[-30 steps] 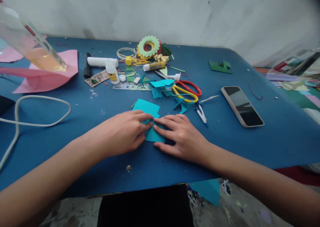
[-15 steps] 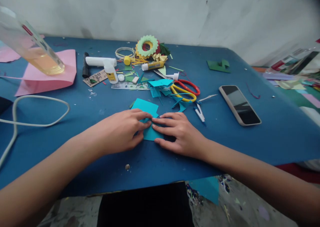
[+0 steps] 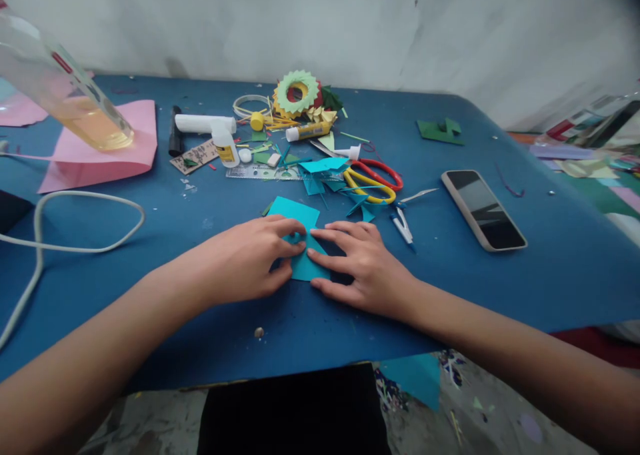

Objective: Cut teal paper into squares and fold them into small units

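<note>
Folded turquoise paper [image 3: 295, 211] lies on the table in front of me, with both hands on it. My left hand [image 3: 260, 251] rests over its left side, fingers bent and fingertips pressing down, the thumb apart from the index finger. Spread fingers of my right hand [image 3: 357, 265] touch the paper's right side near the middle fold; the thumb sits at its lower right. Part of the paper is hidden under my left hand. Just beyond it lie turquoise paper scraps [image 3: 320, 175].
Behind the paper are red-and-yellow-handled scissors [image 3: 373, 178], a compass [image 3: 403, 225], a clear ruler [image 3: 263, 173], a glue bottle [image 3: 225, 145] and a glue stick [image 3: 307, 132]. A phone [image 3: 483, 208] lies right; a white cable [image 3: 90, 247] and tilted bottle [image 3: 90, 118] are left.
My right fingertips have shifted slightly apart from my left fingertips, showing more of the paper's middle. The whole view has moved a little; other things stay in place.
</note>
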A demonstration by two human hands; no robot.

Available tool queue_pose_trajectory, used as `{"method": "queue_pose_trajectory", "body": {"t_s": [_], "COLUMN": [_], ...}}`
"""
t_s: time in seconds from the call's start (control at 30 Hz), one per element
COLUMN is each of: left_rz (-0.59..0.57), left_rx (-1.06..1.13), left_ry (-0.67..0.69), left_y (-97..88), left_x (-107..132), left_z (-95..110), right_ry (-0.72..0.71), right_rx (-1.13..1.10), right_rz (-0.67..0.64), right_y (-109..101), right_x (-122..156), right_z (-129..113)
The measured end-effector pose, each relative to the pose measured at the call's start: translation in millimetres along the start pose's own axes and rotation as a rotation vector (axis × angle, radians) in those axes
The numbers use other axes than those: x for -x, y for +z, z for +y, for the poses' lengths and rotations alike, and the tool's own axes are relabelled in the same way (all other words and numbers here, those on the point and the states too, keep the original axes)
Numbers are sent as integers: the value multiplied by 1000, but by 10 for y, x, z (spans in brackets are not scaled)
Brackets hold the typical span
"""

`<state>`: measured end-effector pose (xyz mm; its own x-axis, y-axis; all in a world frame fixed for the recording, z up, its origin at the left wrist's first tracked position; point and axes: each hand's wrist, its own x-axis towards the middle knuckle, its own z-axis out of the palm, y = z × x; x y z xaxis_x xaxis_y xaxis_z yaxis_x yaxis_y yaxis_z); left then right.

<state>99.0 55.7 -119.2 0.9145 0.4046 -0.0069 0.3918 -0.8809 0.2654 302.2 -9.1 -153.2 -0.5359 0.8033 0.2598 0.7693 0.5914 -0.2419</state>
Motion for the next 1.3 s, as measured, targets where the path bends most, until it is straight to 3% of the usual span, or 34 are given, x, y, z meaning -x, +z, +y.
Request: {"method": "queue_pose_trajectory", "body": {"t_s": [0.5,0.97,1.3], "left_rz": [-24,-50,-14], "left_rx": [-23,-67,-210], "left_ry": [-9,18,-35], "left_y": [-9,-2,0], "left_x": [-12,-38,-97], "left_z": [21,48,124], "right_ry": [-115,-108,-133], "right_rx": [90,59,189], "right_rz": [-24,-57,-67], "right_y": [-34,-76,-124], "right_x": [-38,-44,-61], "right_z": [11,12,-107]}}
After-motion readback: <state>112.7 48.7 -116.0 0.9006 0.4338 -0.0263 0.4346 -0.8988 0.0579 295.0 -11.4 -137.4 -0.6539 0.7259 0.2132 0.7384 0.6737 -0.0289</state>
